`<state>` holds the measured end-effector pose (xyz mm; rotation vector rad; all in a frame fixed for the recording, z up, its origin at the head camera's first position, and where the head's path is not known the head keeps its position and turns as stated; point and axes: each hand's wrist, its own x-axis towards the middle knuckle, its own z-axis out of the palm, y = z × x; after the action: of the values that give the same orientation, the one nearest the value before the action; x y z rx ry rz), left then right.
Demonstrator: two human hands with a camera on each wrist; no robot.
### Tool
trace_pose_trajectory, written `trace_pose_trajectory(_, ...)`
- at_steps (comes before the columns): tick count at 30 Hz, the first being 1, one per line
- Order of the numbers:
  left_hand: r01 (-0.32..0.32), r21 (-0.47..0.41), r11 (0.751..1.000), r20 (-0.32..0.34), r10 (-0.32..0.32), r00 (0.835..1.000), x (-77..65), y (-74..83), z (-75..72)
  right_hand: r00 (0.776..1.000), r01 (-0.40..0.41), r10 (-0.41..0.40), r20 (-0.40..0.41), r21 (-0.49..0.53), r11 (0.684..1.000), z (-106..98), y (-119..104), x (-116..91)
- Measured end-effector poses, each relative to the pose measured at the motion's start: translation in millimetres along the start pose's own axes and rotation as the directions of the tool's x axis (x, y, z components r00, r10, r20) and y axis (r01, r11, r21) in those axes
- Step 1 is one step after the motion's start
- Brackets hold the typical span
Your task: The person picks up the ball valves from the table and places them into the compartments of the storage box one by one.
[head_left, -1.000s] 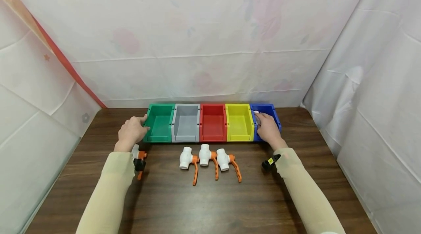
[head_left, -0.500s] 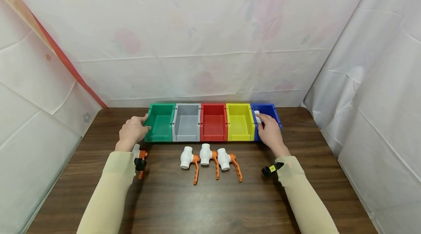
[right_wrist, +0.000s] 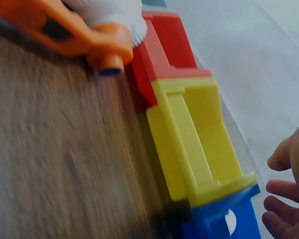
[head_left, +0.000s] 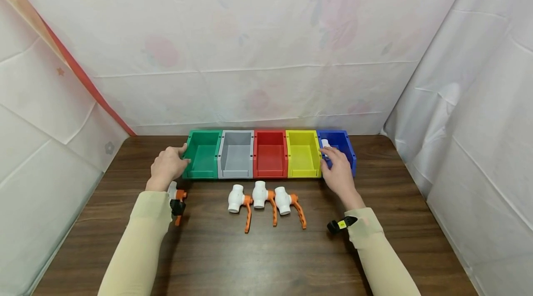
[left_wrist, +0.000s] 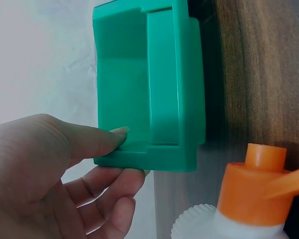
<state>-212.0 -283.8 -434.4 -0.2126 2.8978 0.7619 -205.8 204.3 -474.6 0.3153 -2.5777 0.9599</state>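
Five little boxes are sitting in a row at the back of the brown table (head_left: 266, 259): green, grey, red, yellow and blue. The left hand (head_left: 166, 166) is holding the green box (head_left: 202, 155) by its outer wall. From the left wrist, the thumb is lying along that wall's top edge and the fingers are curling under and behind it, so the grip is snug on the box.

The right hand (head_left: 339, 173) is hanging in front of the blue box (head_left: 343, 148), with its fingers loose, a little bent and holding nothing. A small white thing (head_left: 325, 143) is lying inside the blue box at its back left corner. It looks like part of a tap, but too little of it is showing to tell which way it is pointing.

So it looks like one piece is already put away. Three taps (head_left: 266, 201) are waiting on the table in front of the grey and red boxes, and one more tap (head_left: 176, 196) is lying by the left wrist. The green, grey (head_left: 236, 155), red (head_left: 269, 155) and yellow (head_left: 303, 155) boxes look like they have nothing in them.

The three taps are lying side by side. Each white body is up near the boxes, and each long orange handle is pointing back toward the person, leaning a little to the right.
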Motion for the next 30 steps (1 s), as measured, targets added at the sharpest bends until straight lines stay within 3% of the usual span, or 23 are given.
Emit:
trace_pose_trajectory(5, 0.002, -0.002, 1.0, -0.002, -0.002, 1.0, 0.9, -1.4, 1.2, 0.998, 0.056, -0.056, 0.01, 0.029, 0.998, 4, -12, -8)
trace_pose_trajectory(17, 0.014, -0.015, 1.0, -0.005, -0.014, 1.0, 1.2, -1.8, 2.2, 0.981, 0.098, -0.104, 0.167, 0.041, 0.994, 22, -29, -26)
trace_pose_trajectory(22, 0.022, -0.019, 1.0, -0.005, -0.022, 1.0, 0.4, -2.2, 2.3, 0.955, 0.124, -0.13, 0.268, 0.037, 0.992, 30, -33, -34)
trace_pose_trajectory(30, 0.012, -0.021, 1.0, -0.012, -0.013, 1.0, 0.0, -2.3, 2.5, 0.896, 0.152, -0.175, 0.408, 0.088, 0.984, 31, -47, -41)
